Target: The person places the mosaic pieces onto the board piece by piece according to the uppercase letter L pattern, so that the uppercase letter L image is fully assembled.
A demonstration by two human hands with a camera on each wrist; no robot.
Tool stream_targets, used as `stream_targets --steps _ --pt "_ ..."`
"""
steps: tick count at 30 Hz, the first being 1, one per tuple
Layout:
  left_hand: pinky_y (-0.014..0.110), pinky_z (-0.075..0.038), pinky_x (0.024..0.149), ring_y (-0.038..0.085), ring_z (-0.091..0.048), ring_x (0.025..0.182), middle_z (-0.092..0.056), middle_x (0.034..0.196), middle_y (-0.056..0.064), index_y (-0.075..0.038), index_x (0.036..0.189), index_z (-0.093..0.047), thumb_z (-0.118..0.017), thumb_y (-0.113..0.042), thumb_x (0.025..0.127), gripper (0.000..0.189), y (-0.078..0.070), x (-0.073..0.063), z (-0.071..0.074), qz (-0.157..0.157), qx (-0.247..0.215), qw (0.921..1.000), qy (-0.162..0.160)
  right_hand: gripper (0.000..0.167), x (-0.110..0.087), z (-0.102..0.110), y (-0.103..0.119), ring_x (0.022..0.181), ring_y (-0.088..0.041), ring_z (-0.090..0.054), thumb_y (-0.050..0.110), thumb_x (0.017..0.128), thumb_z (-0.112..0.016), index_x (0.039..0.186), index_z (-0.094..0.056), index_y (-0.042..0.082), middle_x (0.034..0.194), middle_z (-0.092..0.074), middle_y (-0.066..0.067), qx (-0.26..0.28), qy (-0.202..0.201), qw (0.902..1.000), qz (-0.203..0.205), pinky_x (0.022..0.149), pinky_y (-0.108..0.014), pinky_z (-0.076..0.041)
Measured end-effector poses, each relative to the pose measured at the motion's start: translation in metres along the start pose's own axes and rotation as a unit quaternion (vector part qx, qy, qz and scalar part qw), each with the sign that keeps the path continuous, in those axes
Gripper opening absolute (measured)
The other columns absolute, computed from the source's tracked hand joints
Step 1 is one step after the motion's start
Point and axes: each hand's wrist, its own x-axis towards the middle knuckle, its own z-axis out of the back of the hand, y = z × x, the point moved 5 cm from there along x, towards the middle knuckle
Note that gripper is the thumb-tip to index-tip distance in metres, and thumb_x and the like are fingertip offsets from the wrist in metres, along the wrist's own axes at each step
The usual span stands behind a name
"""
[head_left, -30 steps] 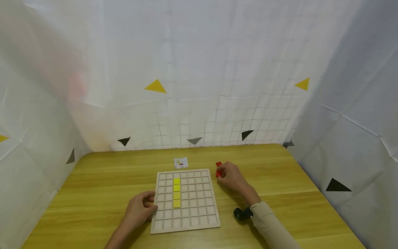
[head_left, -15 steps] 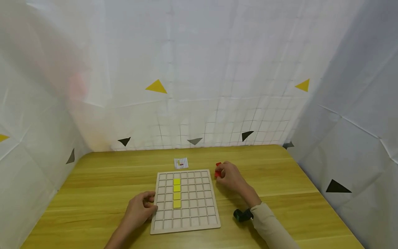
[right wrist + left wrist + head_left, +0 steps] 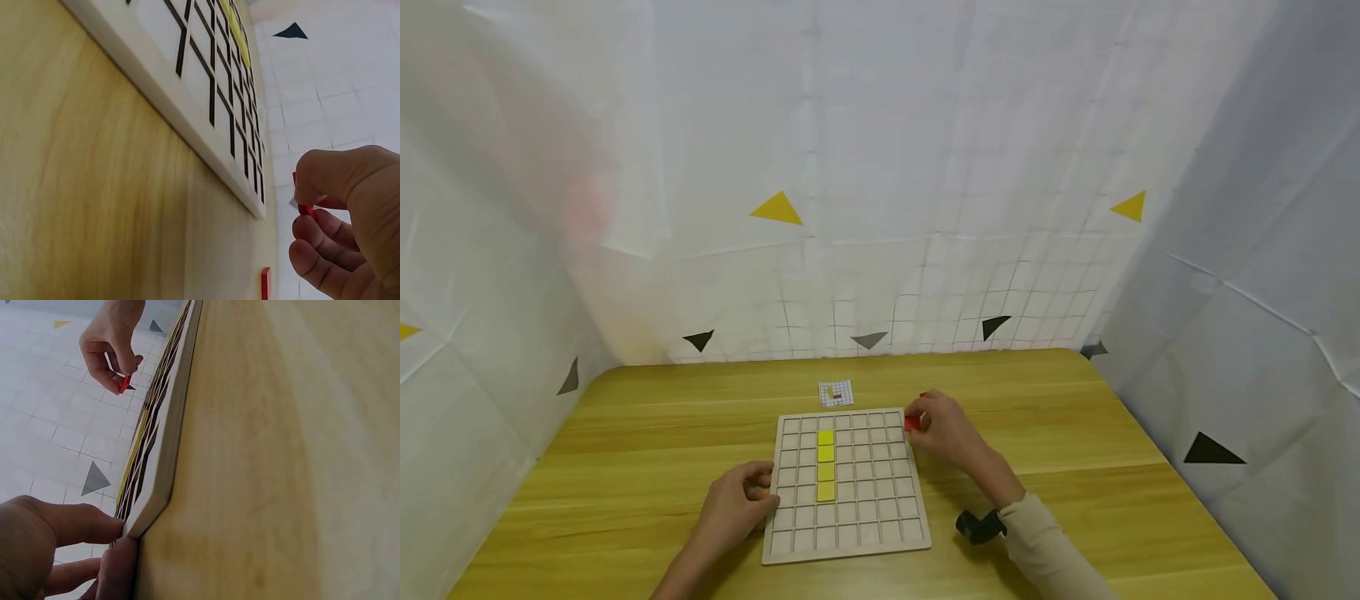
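Note:
In the head view, a light wooden grid board [image 3: 880, 510] lies on the table. Four-sided yellow tiles [image 3: 826, 472] fill a short column of its cells. My left hand [image 3: 730, 510] rests beside the board, its thumb and fingertips touching the left edge; the left wrist view has them at the board's side. My right hand [image 3: 946, 429] pinches a red tile [image 3: 912, 423] between thumb and fingers, just off the board's far right corner. In the right wrist view this tile is mostly covered by the fingers. Another red tile [image 3: 265, 284] sits on the table.
A small paper card [image 3: 836, 393] printed with a grid and coloured marks lies behind the board. A dark device [image 3: 980, 527] is at the right wrist. White sheeting [image 3: 880, 167] with coloured triangles surrounds the wooden table [image 3: 625, 450] at the back and sides.
My right hand has moved slightly left toward the board with one red tile, leaving the other red tile behind. The left hand and the yellow tiles have stayed put.

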Motion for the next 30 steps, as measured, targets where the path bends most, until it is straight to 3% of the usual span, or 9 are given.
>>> stream_targets --steps 17,23,30 --pt "0.032 -0.055 0.054 0.017 -0.064 0.08 -0.063 0.101 0.007 0.002 0.128 -0.063 -0.078 0.001 0.078 0.052 0.001 0.001 0.0 0.004 -0.002 1.0 0.003 0.025 -0.005 -0.009 0.02 0.073 -0.017 -0.059 -0.001 0.075 -0.076 0.099 -0.074 0.004 0.089 -0.057 -0.003 0.005 0.031 0.9995 0.005 0.061 -0.024 -0.052" --pt "0.032 -0.055 0.054 0.017 -0.064 0.08 -0.063 0.101 0.007 0.003 0.127 -0.063 -0.078 0.001 0.078 0.052 0.0 0.0 0.0 0.005 0.002 1.0 0.002 0.025 -0.006 -0.012 0.023 0.073 -0.021 -0.06 -0.002 0.074 -0.077 0.098 -0.073 0.001 0.087 -0.058 -0.005 0.001 0.03 0.9993 0.025 0.06 -0.023 -0.051" --pt "0.032 -0.055 0.054 0.017 -0.064 0.08 -0.063 0.102 0.008 0.003 0.128 -0.063 -0.077 0.002 0.078 0.052 -0.001 0.0 0.0 0.005 0.002 1.0 0.002 0.024 -0.007 -0.016 0.023 0.071 -0.015 -0.057 0.0 0.075 -0.077 0.099 -0.074 0.003 0.088 -0.057 -0.004 -0.004 0.033 0.9989 0.033 0.059 -0.023 -0.05"
